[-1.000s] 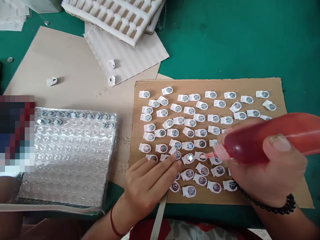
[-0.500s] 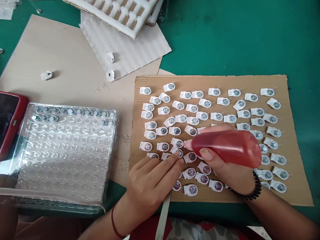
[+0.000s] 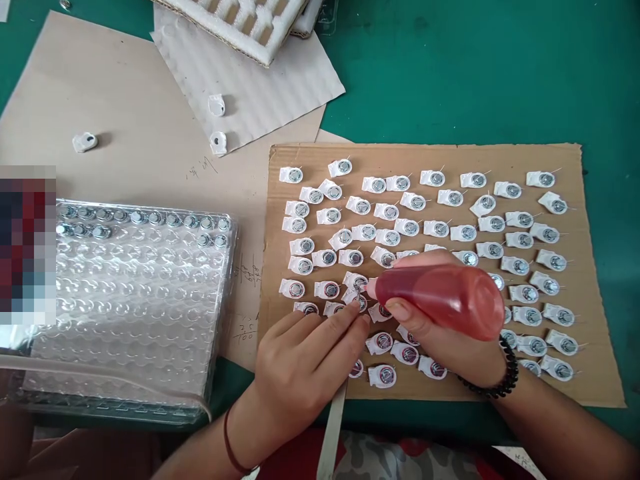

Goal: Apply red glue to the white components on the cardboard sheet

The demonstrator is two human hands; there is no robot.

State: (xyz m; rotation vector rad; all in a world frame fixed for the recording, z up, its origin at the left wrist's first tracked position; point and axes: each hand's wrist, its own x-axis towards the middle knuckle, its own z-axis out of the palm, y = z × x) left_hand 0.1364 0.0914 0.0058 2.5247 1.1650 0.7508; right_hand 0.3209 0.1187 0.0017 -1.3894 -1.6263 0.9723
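While the clear, bumpy plastic tray (image 3: 125, 313) gleams, the left hand (image 3: 300, 367) lies over brown cardboard (image 3: 315, 159), fingers together — can't tell if they pinch the flat strip (image 3: 331, 433) — and among tabbed white discs (image 3: 383, 375), the right hand (image 3: 453, 350) wraps a smooth, rounded red bottle (image 3: 440, 300), pink nozzle (image 3: 370, 289) right by one disc.

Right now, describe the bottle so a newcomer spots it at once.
On the green table, find the brown cardboard dotted with small white parts. Over its middle, the right hand holds the bottle, tip near the left hand. Its large, translucent red body sets it apart from those parts.
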